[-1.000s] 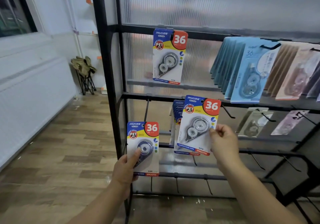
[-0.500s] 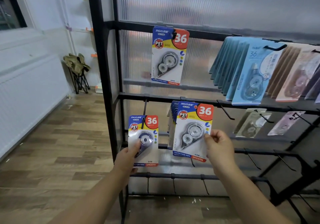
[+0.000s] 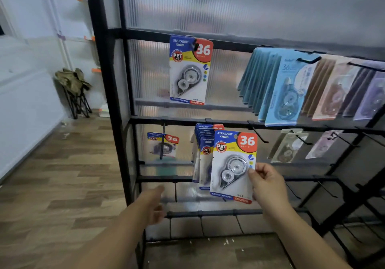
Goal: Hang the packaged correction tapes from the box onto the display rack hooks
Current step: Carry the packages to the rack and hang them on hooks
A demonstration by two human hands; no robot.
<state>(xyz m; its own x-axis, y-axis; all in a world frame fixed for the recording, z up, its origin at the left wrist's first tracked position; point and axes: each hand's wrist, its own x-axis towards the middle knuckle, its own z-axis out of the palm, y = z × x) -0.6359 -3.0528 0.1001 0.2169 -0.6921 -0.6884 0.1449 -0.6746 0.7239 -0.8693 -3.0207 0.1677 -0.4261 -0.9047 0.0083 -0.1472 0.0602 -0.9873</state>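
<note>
Left forearm (image 3: 116, 233): bare, comes in from the near bottom edge left of centre and angles up and right toward the far side. Left hand (image 3: 155, 205): motion-blurred, empty, fingers loosely extended and pointing far, palm turned to the right.

Right forearm (image 3: 302, 233): bare, comes in from the near lower right and angles up and left, wrist about straight. Right hand (image 3: 269, 183): back faces the camera, fingers curled. It pinches the right edge of a packaged correction tape (image 3: 230, 164), thumb (image 3: 252, 174) on the front face, card held upright.

The right hand sits higher and farther than the left. The two hands are well apart.
</note>
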